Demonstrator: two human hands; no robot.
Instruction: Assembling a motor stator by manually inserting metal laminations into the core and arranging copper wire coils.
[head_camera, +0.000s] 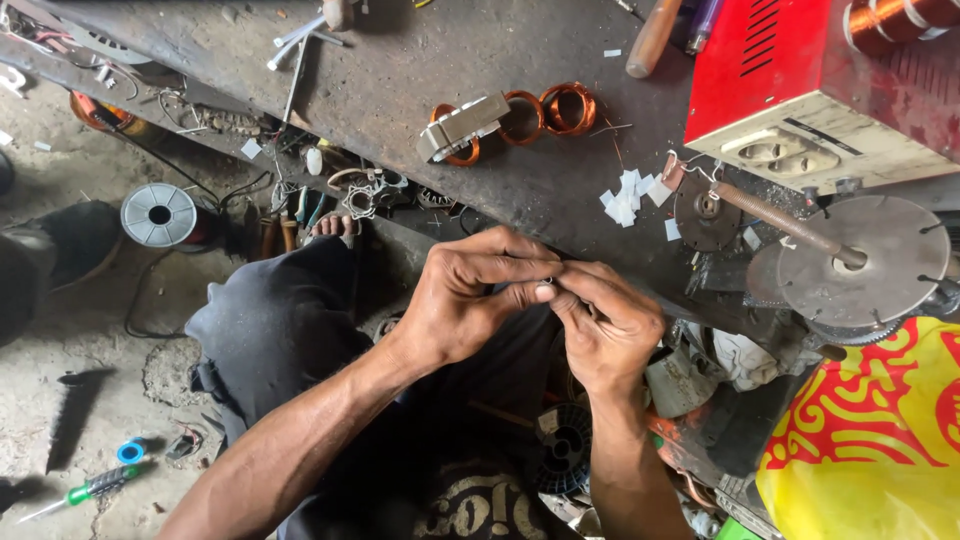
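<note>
My left hand (462, 300) and my right hand (607, 325) meet just below the near edge of the dark metal surface (400, 90), over my lap. Between them sits a small pale piece (545, 291), pinched at the tip of my left thumb and forefinger; it is too small for me to say what it is, and I cannot tell its long axis. It lies at the very point where the two hands touch, to the right of my left palm and at the upper left of my right knuckles, so both hands are equally near. My left hand is curled nearly closed, fingers folded over the thumb, wrist bent inward with the forearm coming up from the lower left. My right hand is also mostly closed, fingertips bunched toward the piece, forearm rising almost straight from below; whether it grips anything itself I cannot tell. Up on the surface lie copper wire coils (545, 110), well apart from my hands, and a toothed round disc (865, 262) off to the right.
</note>
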